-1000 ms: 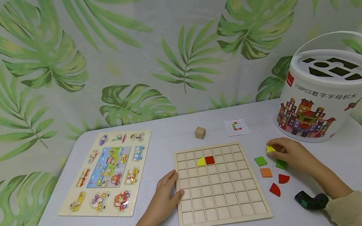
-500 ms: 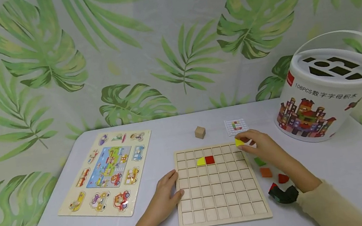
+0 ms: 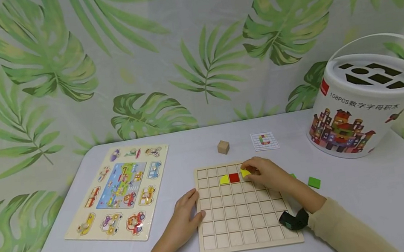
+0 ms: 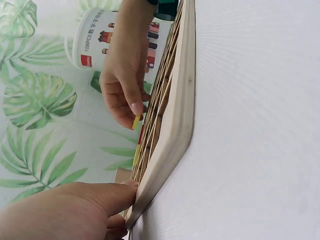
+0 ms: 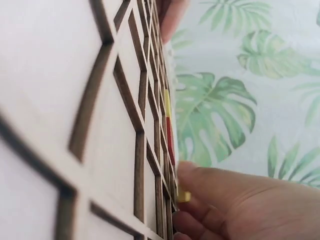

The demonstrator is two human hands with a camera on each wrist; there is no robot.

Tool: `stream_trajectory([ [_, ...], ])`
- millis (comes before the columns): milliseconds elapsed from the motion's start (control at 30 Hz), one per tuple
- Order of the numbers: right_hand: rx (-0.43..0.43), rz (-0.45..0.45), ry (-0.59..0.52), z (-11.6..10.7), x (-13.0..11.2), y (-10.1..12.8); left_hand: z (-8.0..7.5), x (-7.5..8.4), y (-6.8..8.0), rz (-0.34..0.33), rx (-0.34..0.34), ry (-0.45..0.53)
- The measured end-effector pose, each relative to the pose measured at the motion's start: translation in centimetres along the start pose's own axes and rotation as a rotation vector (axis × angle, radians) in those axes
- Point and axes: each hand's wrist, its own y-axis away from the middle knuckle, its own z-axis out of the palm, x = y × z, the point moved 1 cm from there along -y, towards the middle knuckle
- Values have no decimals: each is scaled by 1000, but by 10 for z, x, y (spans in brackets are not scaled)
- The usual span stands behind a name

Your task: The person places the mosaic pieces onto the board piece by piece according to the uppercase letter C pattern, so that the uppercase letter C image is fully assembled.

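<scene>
In the head view, my right hand (image 3: 268, 173) pinches a yellow quarter-round tile (image 3: 245, 173) over the upper part of a wooden grid board (image 3: 219, 247). The tile shows between thumb and fingers in the right wrist view, close to the board. Another yellow quarter-round tile (image 3: 224, 179) and a red square tile (image 3: 234, 178) lie side by side in the second row, just left of the pinched one. My left hand (image 3: 181, 217) rests against the board's left edge, thumb and fingers spread apart along it, as the left wrist view also shows.
Right of the board lies a green square tile (image 3: 314, 182); my right forearm hides other tiles there. Behind the board are a wooden cube (image 3: 223, 147) and a pattern card (image 3: 264, 141). A white bucket (image 3: 362, 107) stands back right, a picture puzzle (image 3: 119, 196) lies left.
My right hand has lifted the yellow quarter-round tile from the right side of the table and carried it left over the board, beside the red square. My left hand has stayed put.
</scene>
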Motion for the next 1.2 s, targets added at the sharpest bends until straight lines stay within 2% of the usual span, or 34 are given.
stream_trajectory([
  [300,-8,-17,12,3,6,2,0,1,-1,9,4,-4],
  [700,-41,-28,29,3,2,-1,-1,1,-1,-4,6,-9],
  [833,-47,10,-18,-5,-2,5,0,1,-1,-4,1,1],
  [933,-17,31,-48,-16,-5,12,0,1,-1,-3,0,4],
  [1100,62,-9,-1,-40,-5,29,1,1,-1,-4,1,-5],
  [1200,87,11,28,-51,1,42,1,1,0,-6,4,-11],
])
